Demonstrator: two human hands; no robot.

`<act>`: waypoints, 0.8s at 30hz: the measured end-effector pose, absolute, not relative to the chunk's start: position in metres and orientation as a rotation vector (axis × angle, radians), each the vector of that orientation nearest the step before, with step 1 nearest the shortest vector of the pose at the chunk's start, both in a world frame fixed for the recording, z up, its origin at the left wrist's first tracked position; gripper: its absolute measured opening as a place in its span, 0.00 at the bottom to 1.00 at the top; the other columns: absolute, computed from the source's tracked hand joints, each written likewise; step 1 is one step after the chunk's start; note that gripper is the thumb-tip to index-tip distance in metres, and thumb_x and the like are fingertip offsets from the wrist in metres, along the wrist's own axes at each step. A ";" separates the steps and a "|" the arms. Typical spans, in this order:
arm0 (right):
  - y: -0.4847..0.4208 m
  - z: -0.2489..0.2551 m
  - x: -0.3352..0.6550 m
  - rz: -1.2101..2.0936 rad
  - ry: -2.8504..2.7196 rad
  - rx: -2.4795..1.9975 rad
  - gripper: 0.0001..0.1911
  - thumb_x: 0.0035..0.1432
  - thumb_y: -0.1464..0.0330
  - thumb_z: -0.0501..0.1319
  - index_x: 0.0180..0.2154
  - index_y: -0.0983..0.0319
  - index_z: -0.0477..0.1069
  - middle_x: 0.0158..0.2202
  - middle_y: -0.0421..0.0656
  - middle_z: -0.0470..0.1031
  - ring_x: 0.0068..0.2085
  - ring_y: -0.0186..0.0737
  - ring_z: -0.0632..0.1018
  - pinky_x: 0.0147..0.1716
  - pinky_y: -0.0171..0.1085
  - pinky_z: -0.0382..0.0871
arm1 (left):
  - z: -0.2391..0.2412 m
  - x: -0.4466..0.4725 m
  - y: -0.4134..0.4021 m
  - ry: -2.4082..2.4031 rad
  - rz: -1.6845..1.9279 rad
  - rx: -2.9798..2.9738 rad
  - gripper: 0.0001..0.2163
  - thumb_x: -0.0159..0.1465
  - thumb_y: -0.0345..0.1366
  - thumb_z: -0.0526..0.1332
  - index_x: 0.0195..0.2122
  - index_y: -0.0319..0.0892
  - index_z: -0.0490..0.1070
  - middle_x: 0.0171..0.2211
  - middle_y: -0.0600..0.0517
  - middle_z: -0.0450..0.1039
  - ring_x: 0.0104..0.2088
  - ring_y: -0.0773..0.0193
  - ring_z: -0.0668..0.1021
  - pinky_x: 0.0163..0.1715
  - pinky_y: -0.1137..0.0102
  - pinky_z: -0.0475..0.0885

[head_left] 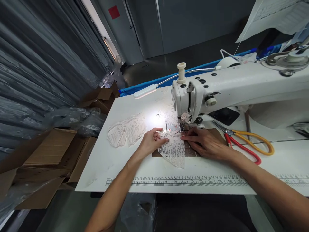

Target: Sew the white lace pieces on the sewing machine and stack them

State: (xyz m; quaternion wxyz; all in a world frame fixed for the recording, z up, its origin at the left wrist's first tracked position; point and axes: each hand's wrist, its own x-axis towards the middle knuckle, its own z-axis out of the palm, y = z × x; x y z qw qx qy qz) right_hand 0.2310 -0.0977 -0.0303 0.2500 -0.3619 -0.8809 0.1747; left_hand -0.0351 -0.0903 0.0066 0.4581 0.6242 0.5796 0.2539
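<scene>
Two hands (150, 141) (205, 143), forearms (122, 188) angled inward, fingers (164, 141) on lace (172, 155)

We have one lace piece (172, 154) between our fingers (190, 138), on the table (96, 161). Left of them lies the other lace (135, 130); right, the scissors (232, 132). The sewing machine (229, 85) stands behind them, toward the right.

White lace piece (174, 154): partly hidden under fingers (164, 141). White metal sewing machine (231, 85): cut off at right. White paper sheet (267, 17): print illegible.

Head view — forward, down onto both hands (150, 142) (209, 144)
</scene>
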 end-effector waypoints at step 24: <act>-0.116 -0.012 0.229 0.485 -2.530 -1.038 0.19 0.61 0.68 0.54 0.52 0.51 0.73 0.52 0.46 0.69 0.54 0.51 0.68 0.53 0.56 0.62 | 0.005 -0.028 -0.101 1.632 0.602 1.759 0.27 0.57 0.50 0.65 0.54 0.42 0.66 0.25 0.58 0.64 0.25 0.68 0.69 0.25 0.73 0.64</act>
